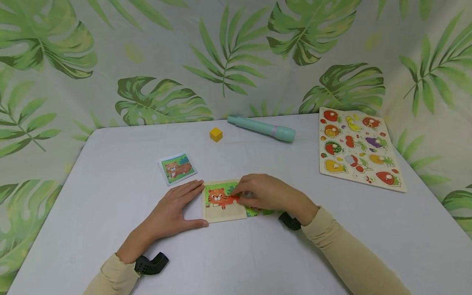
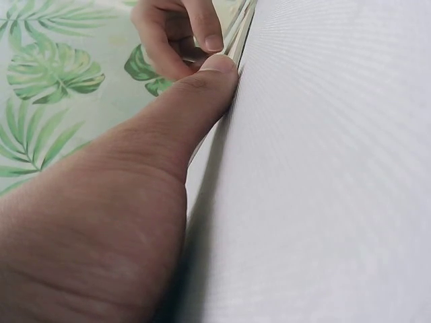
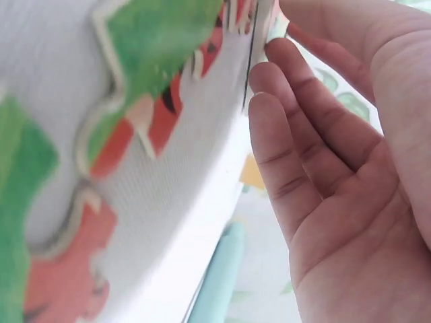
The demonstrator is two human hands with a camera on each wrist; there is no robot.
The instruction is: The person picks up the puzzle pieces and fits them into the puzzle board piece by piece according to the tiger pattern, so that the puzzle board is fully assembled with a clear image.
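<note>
A wooden puzzle board [image 1: 225,214] lies flat, its upper part filled with pieces showing an orange tiger [image 1: 217,197] on green. My left hand [image 1: 169,209] rests at its left side, fingers straight at the top corner and thumb along the lower corner. In the left wrist view the thumb [image 2: 202,87] touches the board's edge. Over the board's right side, my right hand [image 1: 267,194] pinches a red puzzle piece [image 1: 235,199], mostly hidden by its fingertips. Loose green-and-red puzzle pieces [image 1: 253,211] lie beside the board, partly under that hand; the right wrist view shows them [image 3: 71,259] close up.
A tiger picture card [image 1: 178,168] lies up-left of the board. Farther back are a yellow cube [image 1: 216,135] and a teal tube-shaped object [image 1: 263,128]. A fruit peg board [image 1: 359,149] lies at the right. Leaf-printed cloth [image 1: 236,53] hangs behind the white table [image 1: 236,262].
</note>
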